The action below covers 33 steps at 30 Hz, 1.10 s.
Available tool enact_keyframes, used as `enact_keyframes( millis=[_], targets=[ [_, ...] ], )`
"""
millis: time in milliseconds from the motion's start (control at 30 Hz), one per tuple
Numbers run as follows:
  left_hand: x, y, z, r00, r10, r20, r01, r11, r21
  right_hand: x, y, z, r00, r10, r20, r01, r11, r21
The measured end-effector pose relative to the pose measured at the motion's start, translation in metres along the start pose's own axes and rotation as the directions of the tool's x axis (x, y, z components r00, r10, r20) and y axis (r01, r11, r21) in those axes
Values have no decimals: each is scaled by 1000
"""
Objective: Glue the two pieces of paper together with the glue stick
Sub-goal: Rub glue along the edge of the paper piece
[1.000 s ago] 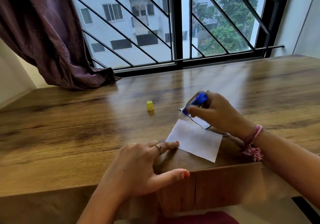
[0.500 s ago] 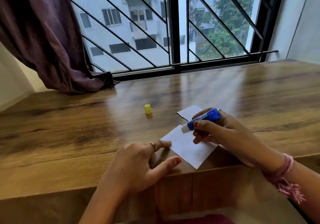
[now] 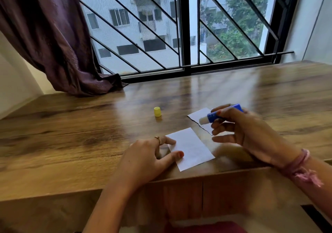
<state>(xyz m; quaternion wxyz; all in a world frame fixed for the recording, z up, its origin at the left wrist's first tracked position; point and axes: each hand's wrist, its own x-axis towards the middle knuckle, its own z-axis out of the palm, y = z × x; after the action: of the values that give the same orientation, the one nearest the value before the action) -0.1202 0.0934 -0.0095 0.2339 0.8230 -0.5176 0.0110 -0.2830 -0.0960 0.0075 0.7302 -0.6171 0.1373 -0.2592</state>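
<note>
Nearest the desk edge: the left hand (image 3: pixel 143 158) is lying on the wooden desk (image 3: pixel 71 142), thumb and a ringed finger touching the left edge of the near paper (image 3: pixel 190 148), fingers fairly straight.
Near paper: it is lying flat, just inside the desk edge, apart from the other piece.
Right of the near paper: the right hand (image 3: pixel 246 132) is hovering above the desk, blurred, fingers curling round the blue glue stick (image 3: pixel 220 114).
Glue stick: its white tip is pointing left, uncapped, over the far paper (image 3: pixel 199 115).
Far paper: it is lying beyond the near paper, partly hidden by the right hand.
Beyond the near paper, to the left: a yellow cap (image 3: pixel 157 111) is standing on the desk.
Farthest back: a purple curtain (image 3: pixel 53 44) is hanging beside the barred window (image 3: pixel 185 26).
</note>
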Motion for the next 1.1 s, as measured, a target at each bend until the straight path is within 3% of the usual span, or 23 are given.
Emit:
enact_keyframes(
  millis=[167,267,633,1100],
  targets=[
    [13,-13,-13,988,8,152,4,997,-79,16,-1,-18,1000,-17,8,18,976,-217],
    [18,-23,-19,980,20,197,11,988,-153,20,6,-15,999,-6,32,14,965,-262],
    [18,-31,-19,981,71,182,-30,975,-220,26,12,3,991,-132,37,129,807,-577],
    [18,-29,-20,978,79,195,-35,975,-221,31,16,-3,996,-87,32,89,797,-598]
  ],
)
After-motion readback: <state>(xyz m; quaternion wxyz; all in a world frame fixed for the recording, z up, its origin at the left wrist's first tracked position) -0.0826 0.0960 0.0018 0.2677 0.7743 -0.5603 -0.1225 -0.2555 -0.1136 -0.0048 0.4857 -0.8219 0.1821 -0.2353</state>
